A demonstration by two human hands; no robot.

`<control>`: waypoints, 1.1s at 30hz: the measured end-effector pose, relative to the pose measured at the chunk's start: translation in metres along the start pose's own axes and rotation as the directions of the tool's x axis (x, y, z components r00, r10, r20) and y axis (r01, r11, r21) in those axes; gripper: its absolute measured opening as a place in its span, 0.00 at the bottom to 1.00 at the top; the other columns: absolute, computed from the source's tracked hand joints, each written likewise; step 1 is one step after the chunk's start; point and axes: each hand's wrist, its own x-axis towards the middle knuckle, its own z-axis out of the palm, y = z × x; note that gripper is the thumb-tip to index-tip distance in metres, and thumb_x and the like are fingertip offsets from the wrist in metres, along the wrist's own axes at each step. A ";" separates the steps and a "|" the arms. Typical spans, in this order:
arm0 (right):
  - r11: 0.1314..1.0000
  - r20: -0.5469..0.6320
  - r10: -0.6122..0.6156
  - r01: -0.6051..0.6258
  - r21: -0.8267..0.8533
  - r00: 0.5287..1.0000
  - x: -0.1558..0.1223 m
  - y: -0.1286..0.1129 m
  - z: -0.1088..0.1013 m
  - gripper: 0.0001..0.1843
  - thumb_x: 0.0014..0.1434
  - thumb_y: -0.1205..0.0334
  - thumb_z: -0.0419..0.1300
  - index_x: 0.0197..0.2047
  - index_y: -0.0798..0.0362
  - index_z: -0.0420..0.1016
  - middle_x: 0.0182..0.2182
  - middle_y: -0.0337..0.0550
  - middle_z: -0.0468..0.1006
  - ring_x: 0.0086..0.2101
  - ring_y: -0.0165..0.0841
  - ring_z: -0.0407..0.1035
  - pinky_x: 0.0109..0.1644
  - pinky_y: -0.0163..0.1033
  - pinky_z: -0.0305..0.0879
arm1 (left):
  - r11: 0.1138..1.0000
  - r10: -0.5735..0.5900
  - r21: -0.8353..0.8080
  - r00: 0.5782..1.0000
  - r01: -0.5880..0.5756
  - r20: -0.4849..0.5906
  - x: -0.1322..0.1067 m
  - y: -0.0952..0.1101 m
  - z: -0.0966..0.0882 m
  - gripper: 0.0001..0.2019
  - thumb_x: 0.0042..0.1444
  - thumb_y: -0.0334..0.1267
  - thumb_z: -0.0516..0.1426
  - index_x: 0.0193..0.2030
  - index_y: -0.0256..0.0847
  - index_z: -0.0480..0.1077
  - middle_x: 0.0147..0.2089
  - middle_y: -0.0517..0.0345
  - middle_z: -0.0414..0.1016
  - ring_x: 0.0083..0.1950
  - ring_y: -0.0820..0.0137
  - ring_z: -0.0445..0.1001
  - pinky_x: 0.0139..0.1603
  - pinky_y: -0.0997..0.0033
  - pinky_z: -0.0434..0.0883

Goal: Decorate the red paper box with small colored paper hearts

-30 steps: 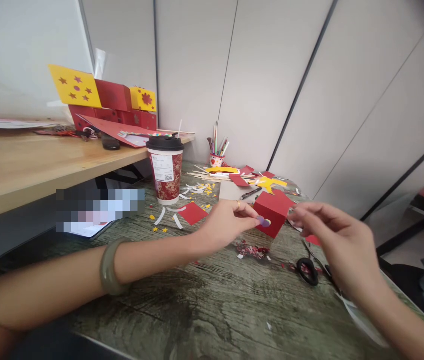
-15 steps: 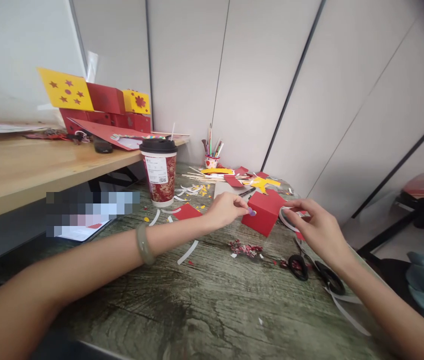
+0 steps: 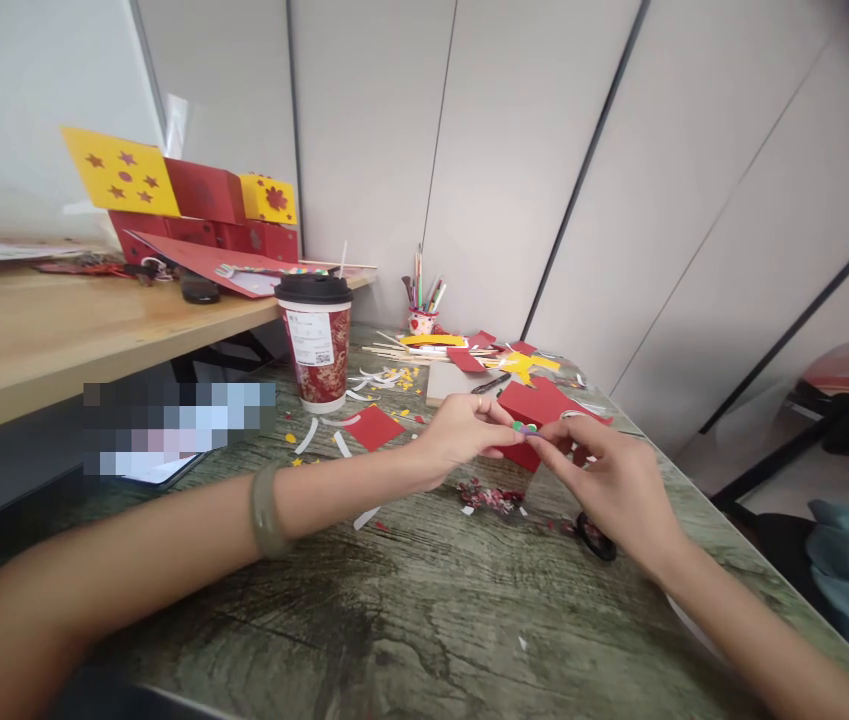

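Note:
My left hand point(image 3: 461, 435) and my right hand point(image 3: 604, 480) meet fingertip to fingertip over the grey wooden table point(image 3: 424, 610). Both pinch a tiny coloured piece point(image 3: 523, 428) between them; I cannot make out what it is. Right behind the fingers stands a red paper box point(image 3: 536, 405). A green bangle point(image 3: 265, 512) sits on my left wrist. Black scissors point(image 3: 595, 538) lie on the table, partly hidden under my right hand.
A red paper coffee cup point(image 3: 317, 343) with a black lid stands left of centre. Red and yellow paper scraps point(image 3: 373, 425), white strips and confetti litter the table. A small pot of brushes point(image 3: 422, 318) is at the back. Red and yellow paper boxes point(image 3: 191, 195) sit on the raised wooden shelf.
My right hand has moved left from the tape roll beside the box to meet my left hand's fingertips in front of the red box. The left hand stayed nearly in place.

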 end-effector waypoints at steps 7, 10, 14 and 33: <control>0.924 0.106 0.265 -0.284 0.255 0.958 0.004 -0.002 -0.001 0.13 0.51 0.53 0.56 0.30 0.53 0.75 0.29 0.42 0.78 0.28 0.33 0.68 0.30 0.36 0.61 | 0.995 -0.054 -0.089 0.999 0.054 0.001 -0.003 0.003 -0.002 0.06 0.43 0.31 0.60 0.27 0.34 0.65 0.27 0.60 0.67 0.28 0.80 0.67 0.30 0.77 0.65; 0.897 0.140 0.302 -0.331 0.294 0.943 0.005 -0.005 -0.003 0.13 0.50 0.52 0.57 0.29 0.54 0.75 0.27 0.41 0.77 0.27 0.32 0.67 0.30 0.35 0.60 | 0.994 -0.049 -0.101 0.999 0.050 0.016 -0.003 0.001 -0.003 0.07 0.43 0.31 0.60 0.29 0.34 0.66 0.29 0.59 0.68 0.30 0.79 0.67 0.29 0.78 0.65; 0.874 0.143 0.303 -0.335 0.352 0.942 0.004 -0.008 -0.003 0.12 0.48 0.53 0.59 0.28 0.53 0.74 0.27 0.40 0.76 0.27 0.30 0.67 0.31 0.33 0.61 | 0.992 -0.066 -0.109 0.997 0.069 0.026 -0.003 0.001 -0.003 0.06 0.43 0.31 0.60 0.29 0.35 0.67 0.30 0.58 0.69 0.31 0.78 0.68 0.30 0.77 0.66; 0.945 0.595 0.170 -0.302 0.128 0.785 0.004 0.032 -0.001 0.08 0.47 0.62 0.56 0.23 0.52 0.76 0.18 0.36 0.73 0.21 0.29 0.63 0.23 0.33 0.56 | 0.911 -0.078 0.411 0.967 -0.030 0.243 0.019 -0.026 -0.029 0.04 0.43 0.33 0.58 0.26 0.34 0.70 0.25 0.57 0.71 0.26 0.76 0.67 0.26 0.76 0.64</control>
